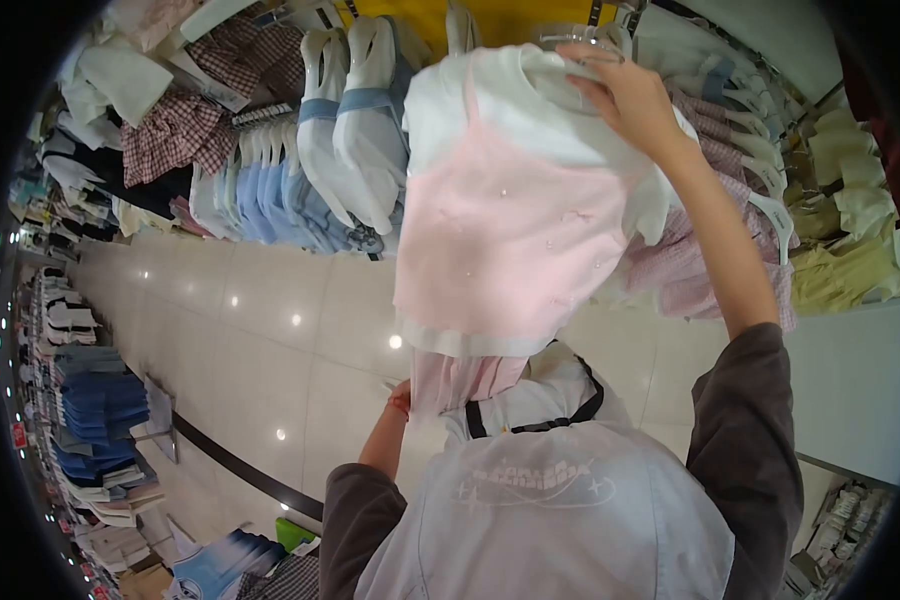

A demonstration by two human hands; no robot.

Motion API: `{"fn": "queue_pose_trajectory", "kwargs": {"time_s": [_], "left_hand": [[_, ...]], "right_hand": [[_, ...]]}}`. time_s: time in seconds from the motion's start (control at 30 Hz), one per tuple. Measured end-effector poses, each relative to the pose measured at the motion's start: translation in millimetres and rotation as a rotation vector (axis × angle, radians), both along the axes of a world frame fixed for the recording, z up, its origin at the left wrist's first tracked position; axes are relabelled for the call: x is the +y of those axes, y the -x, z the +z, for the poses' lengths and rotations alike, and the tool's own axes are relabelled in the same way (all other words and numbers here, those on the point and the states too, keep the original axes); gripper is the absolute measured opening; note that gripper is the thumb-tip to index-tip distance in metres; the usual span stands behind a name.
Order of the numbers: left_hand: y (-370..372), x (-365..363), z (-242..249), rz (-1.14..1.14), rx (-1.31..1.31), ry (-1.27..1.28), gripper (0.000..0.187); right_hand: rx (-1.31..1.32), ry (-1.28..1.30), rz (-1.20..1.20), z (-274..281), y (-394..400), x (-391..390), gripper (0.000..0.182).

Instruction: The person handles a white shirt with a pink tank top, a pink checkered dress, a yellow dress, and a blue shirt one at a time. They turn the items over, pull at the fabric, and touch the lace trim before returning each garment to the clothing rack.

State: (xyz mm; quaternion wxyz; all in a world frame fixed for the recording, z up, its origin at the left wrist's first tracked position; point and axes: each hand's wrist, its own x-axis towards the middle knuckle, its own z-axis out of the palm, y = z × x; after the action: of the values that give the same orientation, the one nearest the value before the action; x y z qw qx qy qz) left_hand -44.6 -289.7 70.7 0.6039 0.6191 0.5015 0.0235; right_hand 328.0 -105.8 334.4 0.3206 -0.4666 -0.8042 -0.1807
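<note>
My right hand is raised at the top, fingers closed round a clear hanger. From that hanger hangs a short-sleeved top, white at the shoulders with a pink camisole-like front dotted with small beads or bows. Lower down, a pink pleated garment shows partly behind the top's hem. My left hand, with a red band at the wrist, is against the left edge of this pleated garment. Its fingers are hidden, and a pale thin tip sticks out beside it.
White-and-blue tops hang on a rack ahead. Pink checked clothes hang at the right, near yellow garments. Folded jeans are on a display at the left. Tiled floor runs between the racks.
</note>
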Motion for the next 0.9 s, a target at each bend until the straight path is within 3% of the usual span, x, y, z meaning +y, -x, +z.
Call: {"fn": "queue_pose_trajectory", "kwargs": {"time_s": [0.23,0.33,0.43,0.53,0.63,0.73,0.9], "left_hand": [[-4.2,-39.8,-31.1,0.092,-0.036,0.035,0.044],[-19.4,-44.9,-35.4,0.143,-0.096,-0.004,0.044],[-28.9,-45.3,-35.7,0.203,-0.136,-0.058,0.044],[-36.8,-43.3,-34.6,0.278,-0.153,-0.162,0.044],[-48.8,-39.6,-35.2,0.336,-0.159,-0.331,0.04],[-61.8,-28.5,-34.2,0.423,-0.338,-0.302,0.038],[-76.7,-9.2,-32.9,0.46,-0.397,-0.189,0.029]], "right_hand": [[0.47,0.399,0.126,-0.5,6.0,-43.8,0.026],[0.424,0.381,0.034,6.2,1.6,-46.2,0.026],[0.52,0.558,0.103,33.8,-5.8,-68.5,0.025],[0.539,0.751,-0.009,67.9,-19.7,-91.0,0.029],[0.432,0.576,-0.044,65.6,-34.4,-87.1,0.029],[0.423,0.396,-0.007,46.7,-34.7,-69.8,0.029],[0.714,0.677,-0.039,32.1,-22.9,-41.8,0.025]]}}
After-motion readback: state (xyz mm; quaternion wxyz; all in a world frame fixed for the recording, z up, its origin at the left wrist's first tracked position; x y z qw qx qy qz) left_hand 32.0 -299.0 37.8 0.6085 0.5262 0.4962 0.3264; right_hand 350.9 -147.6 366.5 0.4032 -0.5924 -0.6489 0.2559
